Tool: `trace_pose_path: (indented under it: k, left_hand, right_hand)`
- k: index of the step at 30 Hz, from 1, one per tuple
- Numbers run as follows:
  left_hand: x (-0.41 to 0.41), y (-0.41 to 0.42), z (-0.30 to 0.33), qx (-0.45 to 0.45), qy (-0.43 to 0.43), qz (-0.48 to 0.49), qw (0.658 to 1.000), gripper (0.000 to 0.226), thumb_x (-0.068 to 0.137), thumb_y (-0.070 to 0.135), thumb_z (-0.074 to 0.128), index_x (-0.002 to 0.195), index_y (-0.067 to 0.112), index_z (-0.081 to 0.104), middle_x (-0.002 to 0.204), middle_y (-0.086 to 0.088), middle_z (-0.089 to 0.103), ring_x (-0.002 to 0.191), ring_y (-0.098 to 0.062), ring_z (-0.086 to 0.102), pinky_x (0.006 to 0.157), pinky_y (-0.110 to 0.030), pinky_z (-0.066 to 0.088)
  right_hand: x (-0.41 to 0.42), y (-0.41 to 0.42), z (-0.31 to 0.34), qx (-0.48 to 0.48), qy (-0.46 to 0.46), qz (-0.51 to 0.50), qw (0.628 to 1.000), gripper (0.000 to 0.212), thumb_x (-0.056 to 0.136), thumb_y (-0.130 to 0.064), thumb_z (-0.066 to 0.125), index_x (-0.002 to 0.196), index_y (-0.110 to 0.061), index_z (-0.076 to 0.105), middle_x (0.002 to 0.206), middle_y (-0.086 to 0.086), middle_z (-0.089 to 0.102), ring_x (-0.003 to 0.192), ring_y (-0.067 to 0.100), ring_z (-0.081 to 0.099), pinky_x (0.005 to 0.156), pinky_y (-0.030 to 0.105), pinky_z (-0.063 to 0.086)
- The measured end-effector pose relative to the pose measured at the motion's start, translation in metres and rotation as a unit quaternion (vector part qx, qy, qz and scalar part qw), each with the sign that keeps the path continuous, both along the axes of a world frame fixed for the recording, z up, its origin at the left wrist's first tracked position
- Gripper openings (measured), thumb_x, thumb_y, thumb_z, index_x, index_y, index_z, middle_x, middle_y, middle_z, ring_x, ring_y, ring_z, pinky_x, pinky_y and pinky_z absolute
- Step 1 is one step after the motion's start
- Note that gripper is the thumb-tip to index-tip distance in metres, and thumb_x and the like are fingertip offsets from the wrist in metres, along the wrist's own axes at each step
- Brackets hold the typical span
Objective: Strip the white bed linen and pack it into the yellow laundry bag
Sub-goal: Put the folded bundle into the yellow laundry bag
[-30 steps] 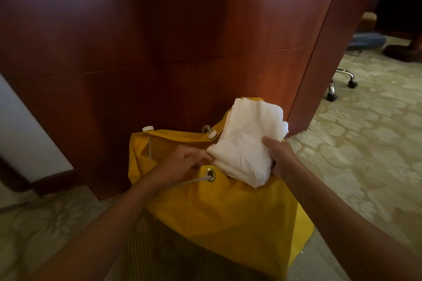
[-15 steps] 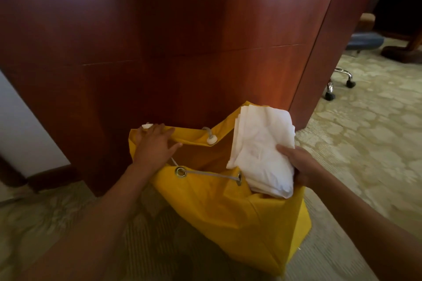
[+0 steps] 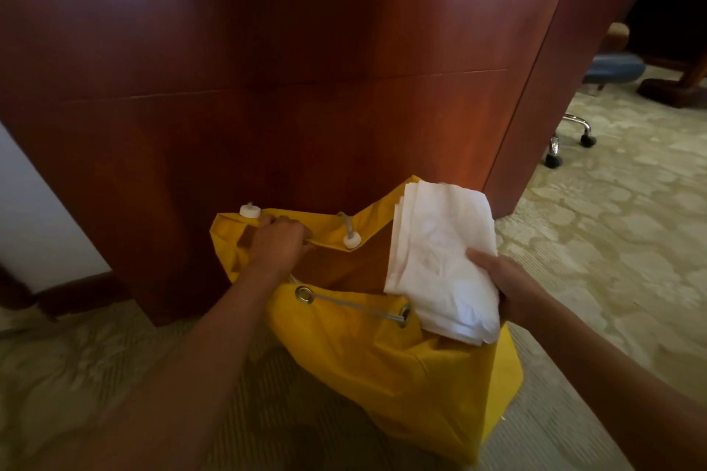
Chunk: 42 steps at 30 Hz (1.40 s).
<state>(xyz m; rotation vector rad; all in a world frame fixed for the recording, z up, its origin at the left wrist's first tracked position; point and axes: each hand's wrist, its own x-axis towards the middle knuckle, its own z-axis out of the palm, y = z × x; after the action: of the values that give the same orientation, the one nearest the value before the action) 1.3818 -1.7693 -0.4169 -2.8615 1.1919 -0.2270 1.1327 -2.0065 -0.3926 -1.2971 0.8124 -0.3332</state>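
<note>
Head view: left hand (image 3: 277, 243) grips the far rim of the yellow laundry bag (image 3: 401, 375), right hand (image 3: 509, 289) clasps folded white linen (image 3: 440, 252) at its mouth.

A yellow laundry bag (image 3: 401, 375) is seen with a grey cord (image 3: 355, 305) and white stoppers (image 3: 351, 240). The folded linen (image 3: 440, 260) is white. The wood panel (image 3: 267, 88) is reddish brown; the carpet (image 3: 612, 226) is patterned beige.
</note>
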Motion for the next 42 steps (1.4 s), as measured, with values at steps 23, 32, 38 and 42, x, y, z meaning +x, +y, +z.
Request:
trace_pose_path:
  k: [23, 32, 38, 42]
  left_hand:
    - [-0.032, -0.006, 0.083, -0.448, 0.385, 0.035, 0.806, 0.026, 0.103, 0.030, 0.053, 0.092, 0.013, 0.069, 0.081, -0.012, 0.062, 0.074, -0.022, 0.059, 0.068, -0.031, 0.046]
    - [-0.026, 0.002, 0.079, -0.477, 0.352, 0.056, 0.804, 0.015, 0.102, 0.033, 0.054, 0.092, 0.023, 0.058, 0.087, -0.008, 0.053, 0.078, -0.020, 0.049, 0.062, -0.029, 0.039]
    - [-0.021, 0.010, 0.078, -0.487, 0.324, 0.045, 0.810, 0.017, 0.102, 0.032, 0.054, 0.090, 0.021, 0.059, 0.083, -0.008, 0.054, 0.075, -0.019, 0.050, 0.064, -0.031, 0.039]
    - [-0.015, 0.014, 0.075, -0.516, 0.326, 0.074, 0.789, 0.025, 0.102, 0.032, 0.054, 0.082, 0.025, 0.068, 0.079, -0.008, 0.062, 0.070, -0.021, 0.058, 0.065, -0.033, 0.048]
  right_hand:
    - [0.029, 0.072, -0.010, 0.266, -0.132, 0.015, 0.955, 0.046, 0.094, -0.027, 0.061, 0.136, -0.011, 0.049, 0.124, 0.017, 0.067, 0.113, 0.040, 0.063, 0.085, 0.052, 0.053]
    - [0.059, 0.099, -0.038, 0.204, -0.080, -0.023, 0.975, 0.051, 0.092, -0.020, 0.067, 0.138, -0.015, 0.046, 0.124, 0.013, 0.064, 0.112, 0.036, 0.060, 0.098, 0.057, 0.049]
    - [0.084, 0.097, -0.060, 0.084, 0.045, -0.050, 0.994, 0.054, 0.091, -0.006, 0.062, 0.141, -0.006, 0.044, 0.123, 0.015, 0.058, 0.109, 0.036, 0.056, 0.089, 0.047, 0.049]
    - [0.071, 0.080, -0.082, 0.058, 0.153, -0.079, 0.983, 0.048, 0.092, -0.005, 0.059, 0.136, 0.007, 0.044, 0.120, 0.023, 0.056, 0.117, 0.043, 0.053, 0.098, 0.050, 0.047]
